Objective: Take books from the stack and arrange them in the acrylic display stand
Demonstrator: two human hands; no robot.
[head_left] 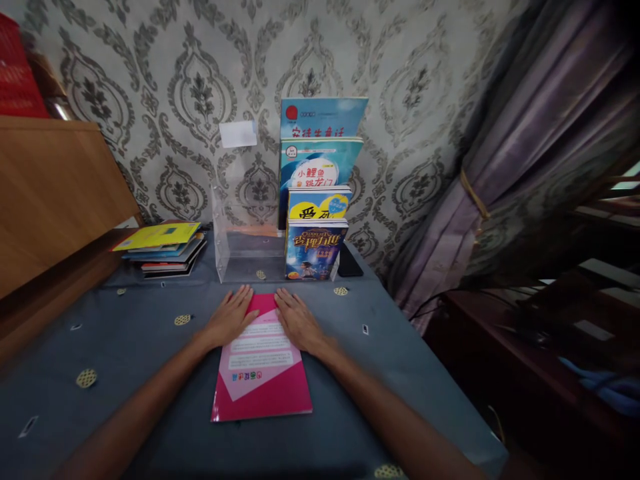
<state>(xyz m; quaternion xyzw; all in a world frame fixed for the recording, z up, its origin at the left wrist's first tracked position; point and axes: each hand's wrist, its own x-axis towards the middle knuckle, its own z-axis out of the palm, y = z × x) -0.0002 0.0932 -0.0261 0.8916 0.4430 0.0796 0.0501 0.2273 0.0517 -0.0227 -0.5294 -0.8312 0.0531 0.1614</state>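
Note:
A pink book (267,393) lies flat on the blue-grey tablecloth, its printed text upside down to me. My left hand (231,319) rests flat along its far left edge, fingers stretched away from me and the thumb on the cover. Over the far right edge lies my right hand (299,320), palm down with its fingers extended. Just beyond both hands stands a clear acrylic book rack (250,267). Its right side carries upright books in tiers, with a dark blue book (317,250) in front and a teal book (320,160) farther back.
A pile of books topped by a yellow one (160,235) lies at the back left beside a wooden cabinet (55,193). A black phone (349,261) is right of the rack. A tied purple curtain (450,220) hangs past the table's right edge.

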